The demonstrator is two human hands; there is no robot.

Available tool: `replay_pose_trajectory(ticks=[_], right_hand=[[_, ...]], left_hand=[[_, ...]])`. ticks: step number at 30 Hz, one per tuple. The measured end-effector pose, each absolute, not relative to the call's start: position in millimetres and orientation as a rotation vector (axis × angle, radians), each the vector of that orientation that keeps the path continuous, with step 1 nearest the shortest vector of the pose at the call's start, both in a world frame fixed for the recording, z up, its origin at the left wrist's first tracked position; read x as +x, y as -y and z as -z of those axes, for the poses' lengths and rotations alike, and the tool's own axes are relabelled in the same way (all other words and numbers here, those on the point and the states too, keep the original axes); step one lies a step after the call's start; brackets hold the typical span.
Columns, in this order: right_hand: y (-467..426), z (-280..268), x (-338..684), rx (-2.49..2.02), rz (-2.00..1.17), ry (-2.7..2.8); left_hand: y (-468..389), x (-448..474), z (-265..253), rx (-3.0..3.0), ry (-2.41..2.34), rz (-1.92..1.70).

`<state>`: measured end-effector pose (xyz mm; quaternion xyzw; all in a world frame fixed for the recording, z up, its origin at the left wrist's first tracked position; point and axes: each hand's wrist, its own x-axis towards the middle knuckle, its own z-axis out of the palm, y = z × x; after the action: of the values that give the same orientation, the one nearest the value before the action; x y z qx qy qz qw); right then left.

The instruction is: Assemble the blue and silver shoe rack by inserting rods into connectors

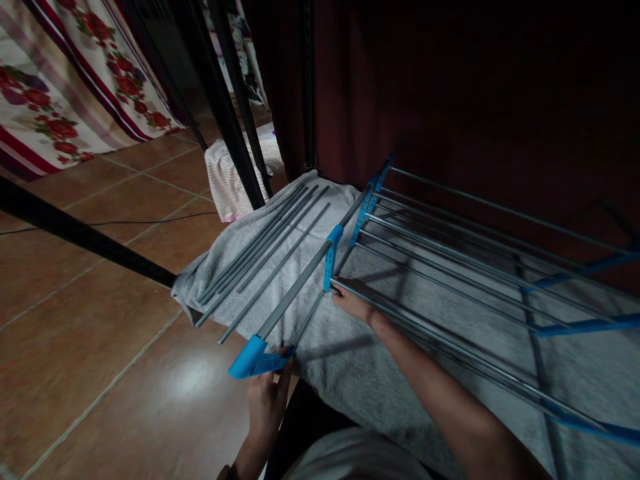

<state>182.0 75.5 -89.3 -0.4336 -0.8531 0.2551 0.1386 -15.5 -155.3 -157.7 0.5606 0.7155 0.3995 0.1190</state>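
Observation:
A metal rack frame (295, 287) with blue plastic joints lies across a grey towel. At its near end my left hand (267, 397) is closed on a blue plastic end piece (254, 358), the fingertips partly behind it. My right hand (350, 300) reaches under a long metal rod (430, 317), beside a blue bracket (331, 257); its fingers curl there, partly hidden by the rod. Several parallel rods run right from the frame to more blue pieces (590, 325).
Several loose grey rods (275, 263) lie on the grey towel (300, 317), left of the frame. Black metal posts (233, 100) rise at the left and back. A dark red curtain (345, 100) hangs behind. A thin cable crosses the tiled floor (115, 333).

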Motion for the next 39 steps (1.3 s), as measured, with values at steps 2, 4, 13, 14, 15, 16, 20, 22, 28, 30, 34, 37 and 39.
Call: replay_pose_trajectory(ticks=[2,4,13,14,15,16,20,22,28,30,34,37,39], right_hand=[[-76,91,182,-1.269,-0.716,2.48],[-77,93,182,-1.294,-0.701,2.484],[-79,94,180,-1.322,-0.709,2.488],[-79,93,180,-1.323,-0.707,2.493],[-79,93,180,-1.323,-0.704,2.495],[-79,92,180,-1.323,-0.701,2.498],[-78,91,180,-1.332,-0.695,2.504],[-78,90,179,-1.34,-0.701,2.508],[-75,85,177,-1.353,-0.71,2.511],[-74,84,176,-1.371,-0.7,2.509],[-73,86,175,-1.414,-0.684,2.505],[-74,89,175,-1.428,-0.668,2.523],[-75,91,175,-1.434,-0.644,2.534]], left_hand=[[154,-16,157,1.673,-2.066,-1.188],[154,-16,156,1.694,-2.044,-1.204],[153,-14,157,1.771,-2.055,-1.221],[153,-14,157,1.771,-2.05,-1.216],[153,-14,157,1.771,-2.047,-1.21],[153,-13,157,1.771,-2.047,-1.201],[151,-12,154,1.779,-2.059,-1.176],[151,-12,153,1.783,-2.057,-1.169],[148,-13,154,1.798,-2.113,-1.147],[148,-14,156,1.817,-2.12,-1.132],[145,-15,157,1.86,-2.201,-1.069],[144,-14,156,1.881,-2.223,-1.04],[143,-13,155,1.882,-2.222,-1.057]])
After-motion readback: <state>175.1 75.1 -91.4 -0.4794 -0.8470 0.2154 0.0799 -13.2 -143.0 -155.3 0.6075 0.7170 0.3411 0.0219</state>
